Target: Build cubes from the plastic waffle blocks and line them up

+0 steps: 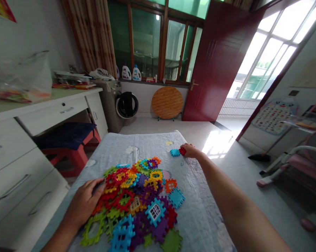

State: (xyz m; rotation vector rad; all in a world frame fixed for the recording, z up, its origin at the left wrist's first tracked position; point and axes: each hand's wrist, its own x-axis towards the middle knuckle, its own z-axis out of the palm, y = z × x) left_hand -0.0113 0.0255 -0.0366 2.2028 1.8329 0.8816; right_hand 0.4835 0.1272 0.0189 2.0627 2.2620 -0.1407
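A heap of colourful interlocking plastic building tiles (139, 196) is spread over the near part of a cloth-covered table. My left hand (91, 197) rests at the heap's left edge, thumb and fingers apart, touching or nearly touching red tiles; its fingertips are partly hard to make out. Stretched out to the far right, my right hand (190, 150) grips a red tile (182, 151) near the cloth. Just left of it, and seemingly touching it, lies a light blue tile (174, 152). A blue tile with a white window insert (155, 212) lies on top of the heap.
A pale blue patterned cloth (200, 196) covers the table. To the left are a white desk (42, 108) and a red stool (80, 154) with a dark seat. Behind stand a washing machine (109, 105), a round wooden tabletop (167, 102) and a red door (213, 63).
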